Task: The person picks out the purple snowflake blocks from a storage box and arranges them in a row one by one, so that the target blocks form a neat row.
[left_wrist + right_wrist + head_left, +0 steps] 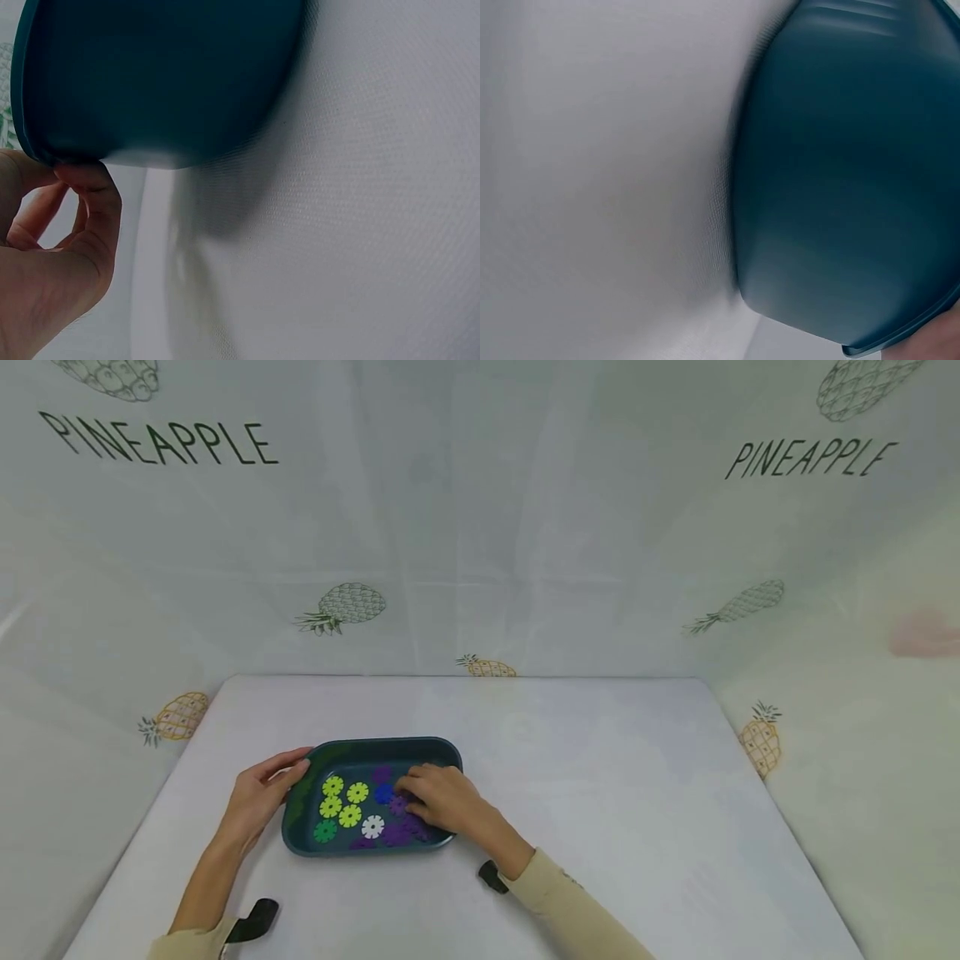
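Observation:
A dark teal tray [300,843] lies on the table, holding several notched plastic discs. Yellow discs [331,807] sit left of its middle, with a green disc [325,831] below them and a white disc [372,826] to their right. Purple discs [397,835] and a blue disc [384,793] lie toward the right side. My left hand [255,797] pinches the tray's left rim [22,112] between thumb and fingers. Reaching over the right rim, my right hand [442,797] has bent fingers down among the purple and blue discs; I cannot tell whether they grip one.
A white table [600,793] extends around the tray, with its far edge against a pale curtain [525,527] printed with pineapples. Black wrist-mounted devices [255,920] show at both sleeves.

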Motion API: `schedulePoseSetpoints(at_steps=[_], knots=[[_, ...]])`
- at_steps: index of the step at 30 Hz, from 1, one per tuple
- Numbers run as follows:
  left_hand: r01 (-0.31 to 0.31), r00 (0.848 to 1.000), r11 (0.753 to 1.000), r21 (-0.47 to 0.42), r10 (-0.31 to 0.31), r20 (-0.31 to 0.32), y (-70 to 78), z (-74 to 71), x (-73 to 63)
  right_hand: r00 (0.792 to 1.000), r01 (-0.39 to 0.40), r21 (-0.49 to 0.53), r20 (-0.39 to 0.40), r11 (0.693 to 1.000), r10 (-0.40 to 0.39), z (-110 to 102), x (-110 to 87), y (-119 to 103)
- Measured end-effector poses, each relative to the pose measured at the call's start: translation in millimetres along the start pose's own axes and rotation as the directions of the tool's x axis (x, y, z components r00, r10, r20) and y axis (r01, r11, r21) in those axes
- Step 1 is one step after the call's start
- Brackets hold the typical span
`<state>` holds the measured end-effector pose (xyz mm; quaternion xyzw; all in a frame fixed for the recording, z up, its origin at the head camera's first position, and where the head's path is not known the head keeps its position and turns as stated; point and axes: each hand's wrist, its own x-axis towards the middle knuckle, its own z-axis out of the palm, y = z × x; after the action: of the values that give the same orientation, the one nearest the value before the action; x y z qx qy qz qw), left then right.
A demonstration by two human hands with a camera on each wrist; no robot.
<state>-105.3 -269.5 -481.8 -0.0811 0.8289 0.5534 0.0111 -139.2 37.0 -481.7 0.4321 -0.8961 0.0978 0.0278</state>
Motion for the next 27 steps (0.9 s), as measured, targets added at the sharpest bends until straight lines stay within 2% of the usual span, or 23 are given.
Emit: schedulePoseSetpoints(at_steps=[7, 12, 16, 21, 27], knots=[[0.008, 1.0, 1.0, 0.01, -0.008, 0.001, -0.4, -1.6, -2.0, 0.994, 0.029, 0.12, -0.106, 0.992, -0.016, 4.7, -0.5, 2.5], [0.019, 1.0, 1.0, 0.005, -0.019, 0.009, 0.7, 0.6, -0.3, 0.988, 0.022, 0.194, -0.154, 0.981, 0.008, 5.1, -1.3, 4.9], [0.017, 1.0, 1.0, 0.004, -0.017, 0.008, 1.6, -0.2, 0.0, 0.974, 0.019, 0.252, -0.223, 0.968, 0.039, 7.2, 0.0, 4.9], [0.009, 1.0, 1.0, -0.023, -0.009, 0.007, 0.7, -0.1, 0.0, 0.937, 0.03, 0.332, -0.339, 0.943, 0.09, 9.2, -0.4, 4.0], [0.011, 1.0, 0.999, -0.033, -0.011, 0.006, -0.3, 0.9, 0.3, 0.868, 0.088, 0.438, -0.475, 0.895, 0.147, 10.6, -2.0, 5.7]])
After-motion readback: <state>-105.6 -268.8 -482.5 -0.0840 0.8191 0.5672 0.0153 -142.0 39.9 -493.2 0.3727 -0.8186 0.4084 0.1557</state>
